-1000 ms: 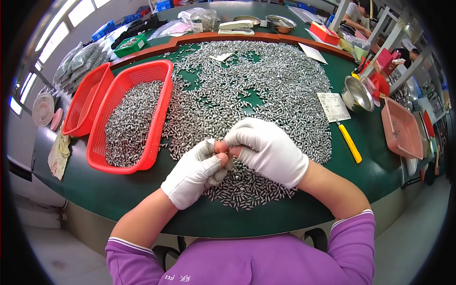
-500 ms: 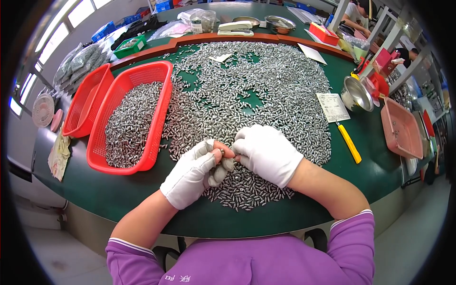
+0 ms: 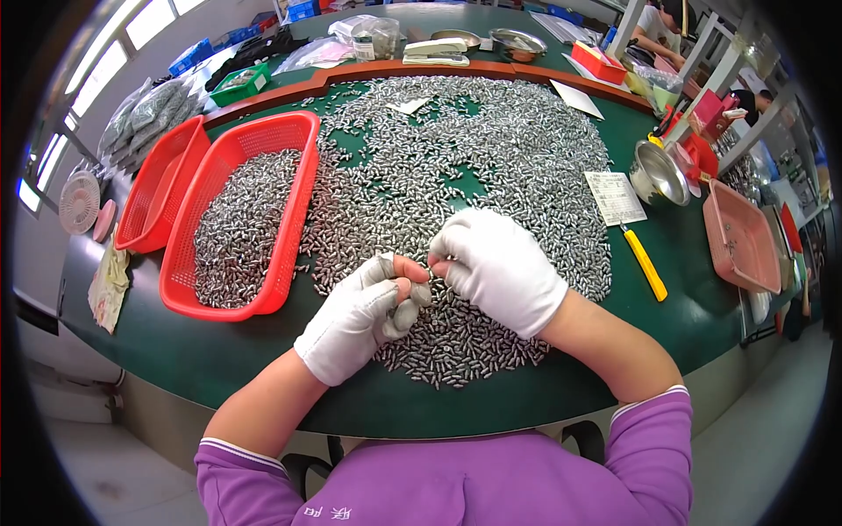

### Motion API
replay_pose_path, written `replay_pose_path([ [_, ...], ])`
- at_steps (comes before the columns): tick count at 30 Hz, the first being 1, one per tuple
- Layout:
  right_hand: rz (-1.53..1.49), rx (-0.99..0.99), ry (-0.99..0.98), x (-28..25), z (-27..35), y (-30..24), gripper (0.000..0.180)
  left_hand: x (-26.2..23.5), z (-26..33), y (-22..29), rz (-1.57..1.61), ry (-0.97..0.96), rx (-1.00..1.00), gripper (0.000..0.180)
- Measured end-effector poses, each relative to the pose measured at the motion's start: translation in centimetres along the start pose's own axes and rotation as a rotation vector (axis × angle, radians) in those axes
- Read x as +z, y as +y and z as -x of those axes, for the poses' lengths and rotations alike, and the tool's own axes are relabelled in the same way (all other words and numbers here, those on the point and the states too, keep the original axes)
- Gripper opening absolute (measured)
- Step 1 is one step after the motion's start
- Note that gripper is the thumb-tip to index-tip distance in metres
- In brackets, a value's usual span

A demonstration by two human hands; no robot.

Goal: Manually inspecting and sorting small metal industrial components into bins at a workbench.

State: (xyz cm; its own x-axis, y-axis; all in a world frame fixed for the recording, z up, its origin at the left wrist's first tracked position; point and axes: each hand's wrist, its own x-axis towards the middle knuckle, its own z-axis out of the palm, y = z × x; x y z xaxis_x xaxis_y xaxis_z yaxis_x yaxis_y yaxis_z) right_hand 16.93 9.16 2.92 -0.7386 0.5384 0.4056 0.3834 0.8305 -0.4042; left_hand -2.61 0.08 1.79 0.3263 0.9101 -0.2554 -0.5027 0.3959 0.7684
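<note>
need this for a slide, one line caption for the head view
Two white-gloved hands, left hand and right hand, meet over a heap of small metal parts beside a red basket.

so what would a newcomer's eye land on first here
First, the huge spread of small silver metal pieces covering the middle of the green table. Next, the two white-gloved hands, left hand and right hand, meeting fingertip to fingertip over the near edge of that pile. Then the bright red mesh plastic basket at left, part filled with the same pieces.
</note>
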Motion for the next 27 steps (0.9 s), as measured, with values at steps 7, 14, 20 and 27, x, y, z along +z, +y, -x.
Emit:
replay_pose_path([
  [7,-0.460,0.130,0.052,-0.3,-0.2,-1.0,0.009,0.0,-0.1,-0.1,-0.030,0.019,-0.040,0.024],
  [14,-0.701,0.167,-0.007,0.2,0.3,-1.2,0.016,0.4,-0.1,-0.2,0.010,0.049,0.005,0.019],
  [20,-0.609,0.409,-0.177,-1.4,-0.5,-1.0,0.025,-0.1,-0.1,-0.3,0.002,0.020,0.025,0.018],
  [27,0.146,0.098,-0.330,-0.4,0.6,-0.3,0.014,0.4,-0.2,-0.1,-0.004,0.045,0.042,0.022],
])
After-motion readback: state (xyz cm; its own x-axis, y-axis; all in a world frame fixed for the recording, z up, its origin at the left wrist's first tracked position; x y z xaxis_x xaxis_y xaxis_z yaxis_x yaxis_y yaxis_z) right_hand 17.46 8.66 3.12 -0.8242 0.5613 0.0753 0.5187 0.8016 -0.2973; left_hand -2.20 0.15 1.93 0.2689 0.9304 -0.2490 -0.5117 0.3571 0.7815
